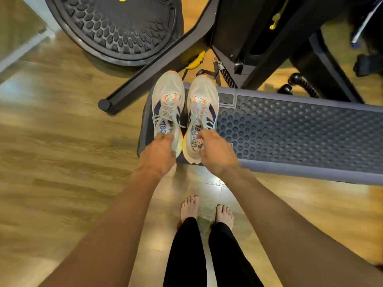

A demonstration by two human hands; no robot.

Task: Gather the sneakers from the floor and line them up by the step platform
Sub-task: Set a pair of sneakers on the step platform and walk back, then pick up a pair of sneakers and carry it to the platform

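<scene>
Two pale grey sneakers with orange and navy accents are side by side, toes pointing away from me, over the left end of the grey-blue step platform (300,129). My left hand (159,154) grips the heel opening of the left sneaker (168,96). My right hand (215,151) grips the heel opening of the right sneaker (203,100). Whether the soles rest on the platform or hang just above it I cannot tell. My fingers cover the heels.
A round black balance trainer (116,27) lies at the back left. A black machine frame leg (157,67) runs diagonally behind the sneakers, with cable handles (298,83) and a yellow clip (196,61) nearby. My bare feet (205,210) stand on wooden floor in front of the platform.
</scene>
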